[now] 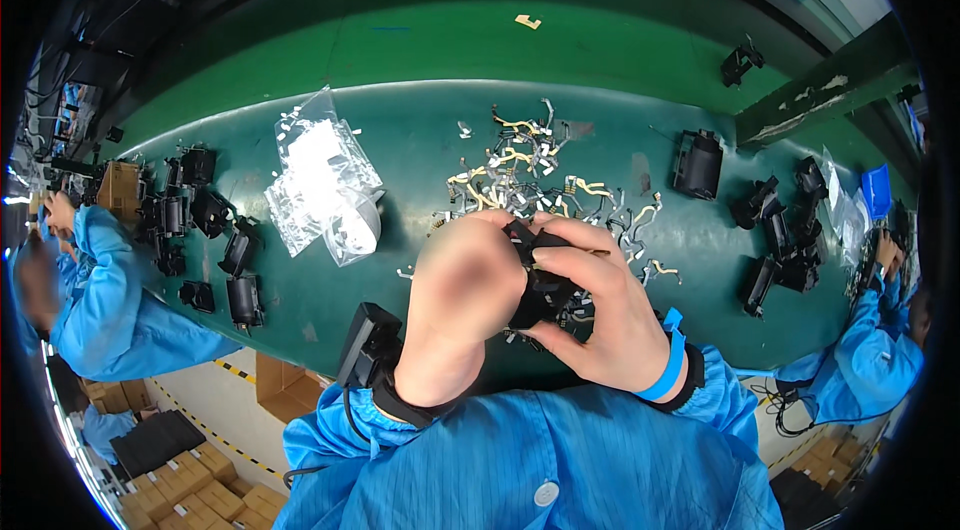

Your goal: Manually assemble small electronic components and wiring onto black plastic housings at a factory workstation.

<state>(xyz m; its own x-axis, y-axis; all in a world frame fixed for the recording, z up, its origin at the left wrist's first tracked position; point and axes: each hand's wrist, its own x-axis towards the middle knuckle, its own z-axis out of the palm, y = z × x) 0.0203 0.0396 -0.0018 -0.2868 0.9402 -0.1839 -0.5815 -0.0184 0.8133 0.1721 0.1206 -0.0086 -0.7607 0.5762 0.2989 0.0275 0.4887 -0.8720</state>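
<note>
A black plastic housing (543, 298) is held up between my two hands, over the near side of the green table. My right hand (615, 315) grips it from the right, thumb below and bent fingers above. On its left side my left hand (465, 280) closes on the same housing; that hand is partly blurred and most of its fingers are hidden. Behind the hands lies a loose spread of short wire harnesses (515, 170) with white connectors and yellow, black and grey leads. Some of the harnesses are covered by my hands.
Clear bags of small white parts (325, 185) lie left of the harnesses. More black housings stand in groups at the left (195, 210) and right (785, 240). A green post (830, 95) rises at the right. Co-workers in blue sleeves sit at the left (120, 300) and right (870, 360).
</note>
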